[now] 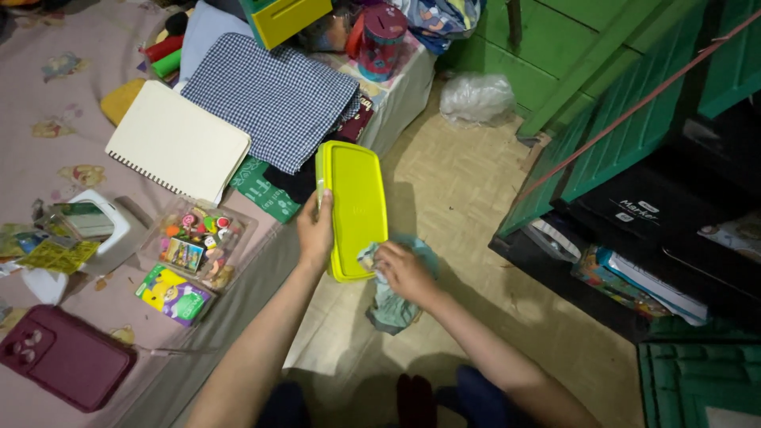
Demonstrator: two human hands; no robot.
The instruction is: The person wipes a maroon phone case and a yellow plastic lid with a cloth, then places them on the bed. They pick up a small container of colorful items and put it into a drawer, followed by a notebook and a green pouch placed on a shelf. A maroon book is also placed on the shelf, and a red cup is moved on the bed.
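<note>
- Woven matting (452,182) is covering the floor, with green wooden walls (602,71) rising on the right and a bed (71,119) in a pinkish sheet lying on the left.
- Left hand (315,231) is gripping the long left edge of a lime lid (355,208), thumb on top and fingers curled under it.
- Lid is being held in the air between the bed's edge and the floor, its flat face tilting up toward the camera.
- Right hand (406,271) is closing around a bunched teal cloth (392,305) and pressing it against the lid's lower right corner.
- Loose end of the cloth is hanging below the right hand, over the floor.
- On the bed, a spiral notebook (178,143) is lying beside a checked blue cloth (277,99).
- Near the left forearm, a clear box (198,242) of small colourful bits is sitting, with a yellow cartoon pack (173,295) just below it.
- Maroon phone case (67,357) is resting at the bed's lower left corner.
- Yellow drawer box (289,17) and a red tin (380,38) are standing at the top, near a white block (400,95).
- Crumpled clear bag (476,99) is lying on the floor by the green wall.
- Dark shelves (658,238) on the right are holding boxes and books.
</note>
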